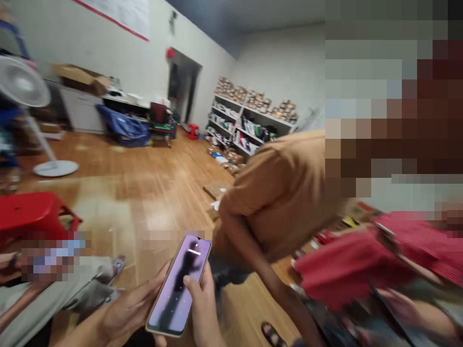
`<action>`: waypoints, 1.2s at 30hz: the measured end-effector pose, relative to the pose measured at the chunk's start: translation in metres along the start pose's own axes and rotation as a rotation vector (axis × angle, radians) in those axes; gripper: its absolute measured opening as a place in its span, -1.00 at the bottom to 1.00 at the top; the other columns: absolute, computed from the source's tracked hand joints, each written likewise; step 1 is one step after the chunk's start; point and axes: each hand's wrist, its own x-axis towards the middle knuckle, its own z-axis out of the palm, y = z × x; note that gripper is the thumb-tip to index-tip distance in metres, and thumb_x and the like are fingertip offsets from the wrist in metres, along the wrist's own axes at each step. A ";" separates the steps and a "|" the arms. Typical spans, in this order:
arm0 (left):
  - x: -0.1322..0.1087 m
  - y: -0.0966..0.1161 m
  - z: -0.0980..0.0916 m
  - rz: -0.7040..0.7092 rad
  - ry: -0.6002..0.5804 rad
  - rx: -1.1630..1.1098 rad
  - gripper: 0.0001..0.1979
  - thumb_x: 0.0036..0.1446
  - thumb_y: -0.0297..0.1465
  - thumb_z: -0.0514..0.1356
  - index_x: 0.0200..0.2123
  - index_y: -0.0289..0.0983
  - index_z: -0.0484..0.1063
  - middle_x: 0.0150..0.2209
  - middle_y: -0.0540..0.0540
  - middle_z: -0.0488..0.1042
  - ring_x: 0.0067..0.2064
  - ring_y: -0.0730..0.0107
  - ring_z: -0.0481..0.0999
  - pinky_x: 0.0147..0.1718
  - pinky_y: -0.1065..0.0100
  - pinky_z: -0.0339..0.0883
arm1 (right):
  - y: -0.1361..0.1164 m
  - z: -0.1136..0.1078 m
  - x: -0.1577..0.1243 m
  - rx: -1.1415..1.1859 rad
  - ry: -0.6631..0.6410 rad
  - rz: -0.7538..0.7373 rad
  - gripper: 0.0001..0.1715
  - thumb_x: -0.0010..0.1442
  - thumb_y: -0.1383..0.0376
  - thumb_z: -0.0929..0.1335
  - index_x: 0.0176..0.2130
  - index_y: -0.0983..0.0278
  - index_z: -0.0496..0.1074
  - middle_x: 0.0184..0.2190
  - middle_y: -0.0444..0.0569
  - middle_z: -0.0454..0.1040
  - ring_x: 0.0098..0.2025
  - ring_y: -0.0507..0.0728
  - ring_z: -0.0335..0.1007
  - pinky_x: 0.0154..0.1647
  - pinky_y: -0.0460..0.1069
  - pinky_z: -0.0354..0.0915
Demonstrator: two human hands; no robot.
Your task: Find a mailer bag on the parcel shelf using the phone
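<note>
2 hands clasp 1 phone [179,284]: left hand [126,308] closed around its 9 o'clock edge, right hand [202,308] around 3 o'clock.

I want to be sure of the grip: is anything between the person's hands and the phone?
Nothing visible. The phone lies directly in both hands: the left hand touches its left edge, the right hand holds its right edge, thumb on the screen. Another person in an orange shirt bends beyond it, apart.
</note>
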 end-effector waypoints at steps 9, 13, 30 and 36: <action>0.038 0.063 -0.028 0.296 0.134 -0.194 -0.84 0.05 -0.24 0.25 -0.27 -0.08 0.57 -0.22 0.06 0.59 -0.18 0.52 0.54 -0.21 0.68 0.35 | 0.014 0.036 0.120 0.069 -0.373 0.186 -0.34 -0.11 0.16 0.46 -0.02 0.22 0.26 -0.11 -0.02 0.48 -0.08 0.17 0.38 -0.02 0.03 0.26; 0.063 0.109 -0.065 0.268 0.268 -0.069 -0.55 0.10 -0.20 0.19 0.08 -0.07 0.32 0.05 -0.09 0.43 0.02 0.09 0.45 -0.44 0.34 0.50 | 0.013 0.061 0.184 0.088 -0.418 0.172 -0.37 -0.10 0.18 0.46 -0.02 0.23 0.31 -0.15 -0.07 0.51 -0.11 0.15 0.39 -0.06 0.00 0.26; 0.211 0.254 -0.147 0.220 0.206 0.004 -0.37 0.17 -0.25 0.12 0.26 -0.04 -0.04 0.12 -0.09 0.37 0.04 0.20 0.42 -0.19 0.34 0.46 | -0.001 0.098 0.373 0.021 -0.075 0.091 -0.38 -0.11 0.20 0.45 -0.04 0.27 0.29 -0.22 -0.04 0.53 -0.18 0.16 0.44 -0.12 0.01 0.32; 0.307 0.314 -0.171 0.183 0.189 0.118 -0.37 0.14 -0.25 0.15 0.25 -0.02 0.00 0.06 -0.13 0.42 -0.32 0.22 0.56 -0.49 0.27 0.51 | -0.013 0.070 0.486 0.104 -0.336 0.118 -0.24 -0.15 0.23 0.50 0.03 0.25 0.24 -0.30 -0.11 0.51 -0.35 0.03 0.40 -0.31 -0.10 0.27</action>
